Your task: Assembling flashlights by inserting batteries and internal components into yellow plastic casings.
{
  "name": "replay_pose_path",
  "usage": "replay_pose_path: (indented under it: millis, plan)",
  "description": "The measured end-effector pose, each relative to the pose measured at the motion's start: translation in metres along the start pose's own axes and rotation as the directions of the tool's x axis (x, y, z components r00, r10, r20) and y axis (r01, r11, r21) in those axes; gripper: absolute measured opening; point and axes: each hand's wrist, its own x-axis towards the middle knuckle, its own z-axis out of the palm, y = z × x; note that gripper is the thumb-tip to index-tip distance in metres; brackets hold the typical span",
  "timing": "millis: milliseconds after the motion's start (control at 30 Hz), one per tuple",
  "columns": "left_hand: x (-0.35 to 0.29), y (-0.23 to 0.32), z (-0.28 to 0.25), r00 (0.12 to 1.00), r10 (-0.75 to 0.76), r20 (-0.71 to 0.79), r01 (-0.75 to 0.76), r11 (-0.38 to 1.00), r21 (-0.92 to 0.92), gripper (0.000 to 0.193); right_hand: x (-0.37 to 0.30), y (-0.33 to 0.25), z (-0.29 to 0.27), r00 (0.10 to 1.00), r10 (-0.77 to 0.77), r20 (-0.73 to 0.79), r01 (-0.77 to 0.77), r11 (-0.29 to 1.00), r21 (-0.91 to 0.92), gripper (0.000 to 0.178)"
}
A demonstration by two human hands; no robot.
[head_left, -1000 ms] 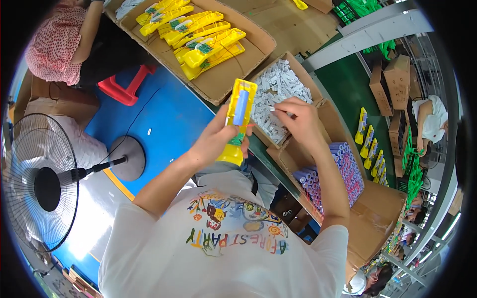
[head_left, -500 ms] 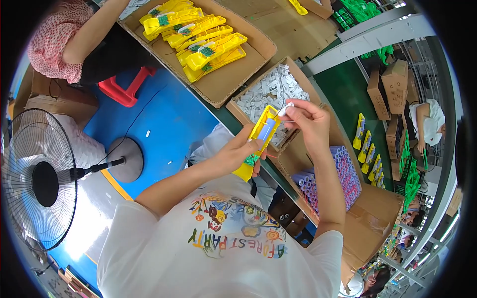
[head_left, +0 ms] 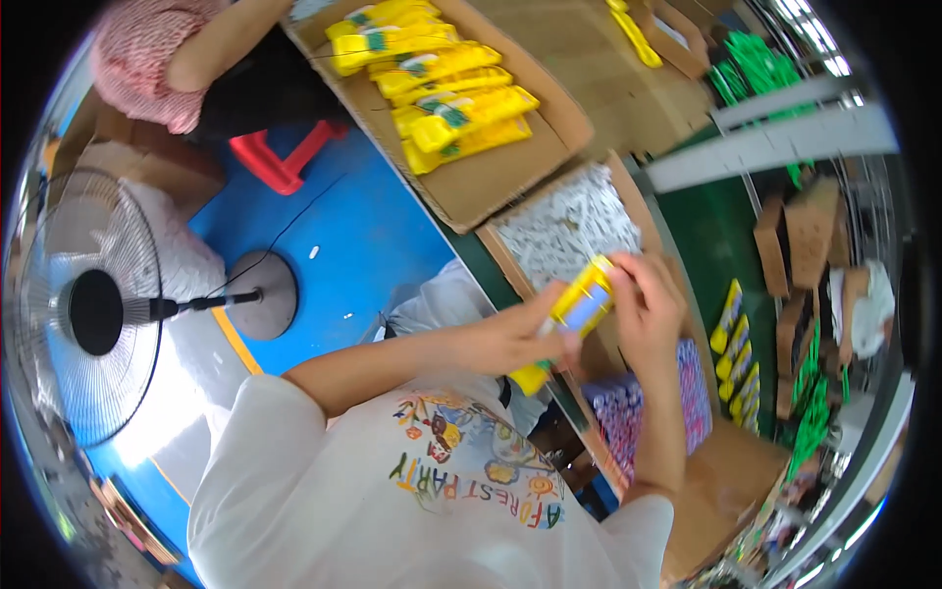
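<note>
A wide brown cardboard-covered bench [head_left: 510, 187] runs from the top of the view down to the right. At its far end lies a row of long yellow packets with green labels [head_left: 442, 88], stacked side by side. Nearer, an open cardboard box of small white pieces [head_left: 564, 231] sits on the bench, just beyond the hands. Below the hands is a cardboard tray of purple patterned items [head_left: 638, 407]. To the left, a standing grey electric fan [head_left: 93, 309] rests on a blue floor [head_left: 373, 236], and a red plastic stool [head_left: 285, 157] stands beside another person in a pink patterned top [head_left: 147, 59].

The left hand [head_left: 515, 339] has its grip clenched round a flat yellow card packet with a clear blue window [head_left: 574, 314], held tilted above the bench edge in front of the chest. The right hand [head_left: 648, 309] pinches the packet's upper end, touching it with its fingertips [head_left: 623, 280]; whether a small piece is between them is too small to tell.
</note>
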Motion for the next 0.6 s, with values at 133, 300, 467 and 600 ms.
replay_pose_path:
  millis: [133,300,467,600]
  plan:
    - [0.018,0.077,-0.061,0.874,0.306,-0.377,-0.102,0.875,0.474,0.025,0.017,0.13,-0.094,0.947,0.092,-0.308,-0.137,0.982,-0.128,0.019]
    - [0.043,0.09,-0.172,0.774,0.503,-0.385,0.58,-0.318,0.75,0.025,0.062,0.432,-0.21,0.965,0.113,-0.238,-0.256,0.617,-0.744,0.032]
    - [0.075,0.081,-0.138,0.554,0.806,-0.211,0.662,-0.273,0.698,0.03,0.046,0.513,-0.201,0.914,0.405,0.02,-0.362,0.836,-0.414,0.03]
    - [0.037,0.079,-0.093,0.506,0.778,-0.371,0.022,0.419,0.908,0.04,0.038,0.256,-0.141,0.988,-0.057,-0.141,-0.042,0.788,-0.614,0.026]
